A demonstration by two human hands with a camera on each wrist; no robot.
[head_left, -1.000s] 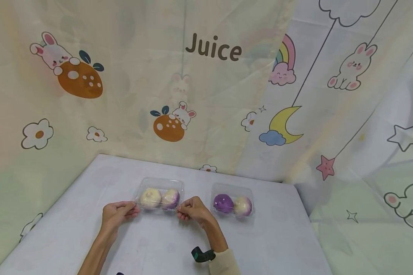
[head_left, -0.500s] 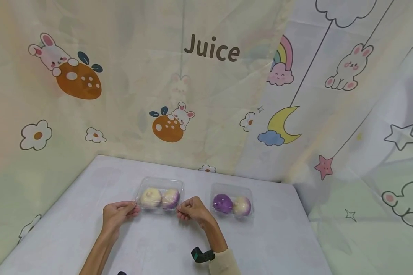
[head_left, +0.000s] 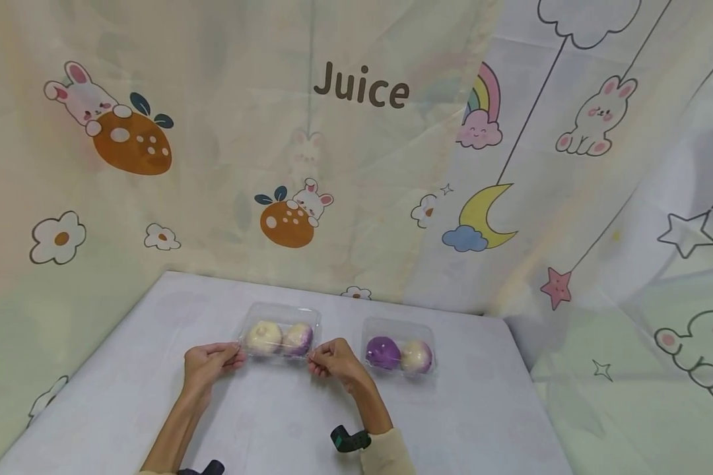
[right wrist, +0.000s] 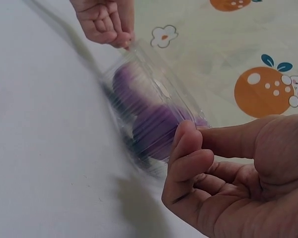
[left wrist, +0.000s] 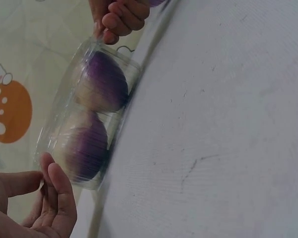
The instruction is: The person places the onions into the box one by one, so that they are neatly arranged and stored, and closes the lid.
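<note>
A clear plastic clamshell box (head_left: 291,311) with two round, turnip-like vegetables inside is near the table's back, left of centre. One vegetable (head_left: 264,337) shows mostly cream from above; the other (head_left: 298,338) is cream with a purple side. My left hand (head_left: 210,366) pinches the box's front left corner between thumb and fingers. At the front right corner, my right hand (head_left: 335,361) pinches the rim (right wrist: 191,116) with thumb and index finger. Both wrist views show the box from the side, the vegetables' purple parts facing the camera.
To the right, a second clear clamshell box (head_left: 401,328) rests on the white table (head_left: 279,422), holding a purple vegetable (head_left: 383,353) and a cream-and-purple one (head_left: 416,357). A printed curtain (head_left: 226,145) hangs behind the table. Dark wrist cameras (head_left: 350,440) sit on both wrists.
The held box has shifted slightly rightward and away from me, with both hands moving along. The head view has turned a little. The second box stays put on the table.
</note>
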